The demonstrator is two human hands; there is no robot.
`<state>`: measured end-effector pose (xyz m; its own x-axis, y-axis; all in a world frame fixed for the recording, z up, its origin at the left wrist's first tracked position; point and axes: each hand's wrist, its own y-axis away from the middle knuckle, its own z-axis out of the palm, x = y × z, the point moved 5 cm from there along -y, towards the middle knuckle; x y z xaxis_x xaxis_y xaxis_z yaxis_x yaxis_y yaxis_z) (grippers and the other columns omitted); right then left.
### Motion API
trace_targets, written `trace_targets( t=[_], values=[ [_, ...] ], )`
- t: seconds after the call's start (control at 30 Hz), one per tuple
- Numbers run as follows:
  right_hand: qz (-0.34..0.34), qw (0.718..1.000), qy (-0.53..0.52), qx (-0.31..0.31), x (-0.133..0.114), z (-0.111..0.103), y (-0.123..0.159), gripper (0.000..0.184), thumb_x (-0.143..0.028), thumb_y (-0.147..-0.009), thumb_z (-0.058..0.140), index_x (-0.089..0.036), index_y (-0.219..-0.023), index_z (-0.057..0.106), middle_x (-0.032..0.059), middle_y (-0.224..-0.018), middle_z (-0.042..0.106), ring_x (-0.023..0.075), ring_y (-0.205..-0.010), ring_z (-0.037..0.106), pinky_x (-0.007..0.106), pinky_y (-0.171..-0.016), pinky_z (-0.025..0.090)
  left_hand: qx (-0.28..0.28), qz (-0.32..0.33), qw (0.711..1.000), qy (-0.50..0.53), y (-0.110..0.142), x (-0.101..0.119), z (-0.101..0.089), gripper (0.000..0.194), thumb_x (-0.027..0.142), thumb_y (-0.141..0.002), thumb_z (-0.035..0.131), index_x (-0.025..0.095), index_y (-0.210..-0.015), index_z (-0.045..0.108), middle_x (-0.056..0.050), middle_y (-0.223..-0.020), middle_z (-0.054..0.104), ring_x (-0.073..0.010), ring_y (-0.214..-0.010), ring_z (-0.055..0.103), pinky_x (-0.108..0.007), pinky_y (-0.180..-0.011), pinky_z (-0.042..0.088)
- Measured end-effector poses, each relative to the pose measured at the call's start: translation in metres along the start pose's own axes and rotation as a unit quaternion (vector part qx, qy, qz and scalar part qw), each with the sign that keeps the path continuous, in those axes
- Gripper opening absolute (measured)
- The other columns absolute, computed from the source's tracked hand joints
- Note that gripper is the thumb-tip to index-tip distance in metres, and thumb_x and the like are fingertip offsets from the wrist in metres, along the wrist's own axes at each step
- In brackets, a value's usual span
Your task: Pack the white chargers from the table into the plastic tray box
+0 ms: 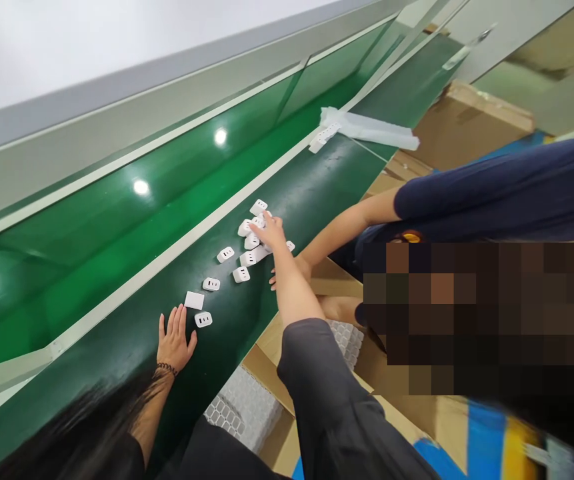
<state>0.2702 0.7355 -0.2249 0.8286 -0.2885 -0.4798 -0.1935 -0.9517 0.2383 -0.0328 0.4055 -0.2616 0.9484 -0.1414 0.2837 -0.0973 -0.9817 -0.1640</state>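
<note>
While L hand [174,343] lies spread on smooth grn surface [311,183], R hand [273,233] tops rounded wht blocks [248,258], grip unclear

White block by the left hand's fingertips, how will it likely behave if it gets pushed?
The white block will probably slide rather than roll, since its visible face looks flat and its outline rectangular. The green surface looks smooth, so it may offer little grip. Crisp edges suggest a stiff shell, unlikely to bend under the left hand.
</note>
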Motion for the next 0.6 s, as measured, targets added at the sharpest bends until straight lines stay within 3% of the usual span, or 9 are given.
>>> trace_targets(
  t=[0.27,0.37,0.47,0.6],
  values=[
    [-0.093,0.995,0.024,-0.039,-0.064,0.062,0.122,0.079,-0.067,-0.084,0.053,-0.034,-0.152,0.032,0.0105,-0.154,0.031,0.0340,-0.136,0.043,0.049,-0.108,0.042,0.051,-0.032,0.995,0.085,0.005,-0.011,-0.001,0.089,0.053,-0.093,0.050,0.007,-0.157,0.010,-0.021,-0.155,0.036,-0.0344,-0.142,0.036,-0.054,-0.121,0.025],
    [-0.131,0.988,0.012,-0.083,-0.085,0.072,0.160,0.079,-0.070,-0.084,0.051,-0.034,-0.152,0.033,0.0090,-0.159,0.027,0.0356,-0.137,0.042,0.051,-0.108,0.042,0.071,-0.041,0.984,0.160,0.006,-0.023,-0.008,0.085,0.053,-0.092,0.051,0.007,-0.155,0.016,-0.022,-0.154,0.034,-0.0341,-0.143,0.034,-0.052,-0.118,0.031],
    [-0.138,0.990,0.023,-0.033,-0.087,0.048,0.166,0.070,-0.068,-0.089,0.045,-0.032,-0.149,0.040,0.0082,-0.158,0.030,0.0358,-0.137,0.041,0.052,-0.109,0.039,0.093,-0.061,0.974,0.196,0.005,-0.051,-0.022,0.072,0.048,-0.096,0.047,0.008,-0.152,0.026,-0.023,-0.148,0.041,-0.0316,-0.140,0.038,-0.050,-0.116,0.035],
    [-0.056,0.991,0.087,0.082,-0.048,-0.009,0.132,0.057,-0.041,-0.093,0.050,-0.022,-0.146,0.043,0.0141,-0.154,0.033,0.0347,-0.137,0.037,0.050,-0.111,0.037,0.104,-0.110,0.983,0.108,0.001,-0.088,-0.037,0.054,0.040,-0.099,0.039,0.011,-0.145,0.042,-0.020,-0.145,0.047,-0.0317,-0.141,0.037,-0.053,-0.119,0.027]
  ],
)
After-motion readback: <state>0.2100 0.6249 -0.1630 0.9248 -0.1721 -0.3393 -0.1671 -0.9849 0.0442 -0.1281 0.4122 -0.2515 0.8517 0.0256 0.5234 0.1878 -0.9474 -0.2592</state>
